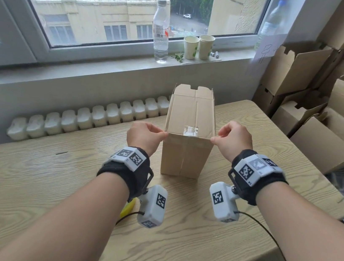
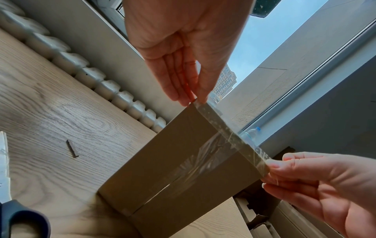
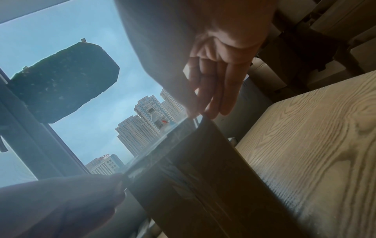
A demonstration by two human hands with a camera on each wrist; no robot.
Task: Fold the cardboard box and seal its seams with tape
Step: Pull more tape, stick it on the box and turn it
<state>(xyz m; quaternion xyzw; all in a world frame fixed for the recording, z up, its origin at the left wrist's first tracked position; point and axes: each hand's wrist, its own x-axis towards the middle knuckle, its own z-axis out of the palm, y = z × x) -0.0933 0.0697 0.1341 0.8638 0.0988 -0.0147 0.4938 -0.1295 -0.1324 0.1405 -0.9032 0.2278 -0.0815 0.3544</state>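
Daylight from the window (image 1: 122,8) lights the head view; right-wrist view dim, backlit, blurred.

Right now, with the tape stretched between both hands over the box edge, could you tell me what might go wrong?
The clear tape strip is pinched only at its ends by the left hand and right hand, so it could twist or stick to itself. It may land crooked on the cardboard box. Pressing down could tip the box, which stands tall and narrow on the table.

A water bottle (image 1: 161,31) and two paper cups (image 1: 198,46) on the windowsill; scissors (image 2: 22,220) and a screw (image 2: 72,149) on the tabletop (image 1: 49,179).
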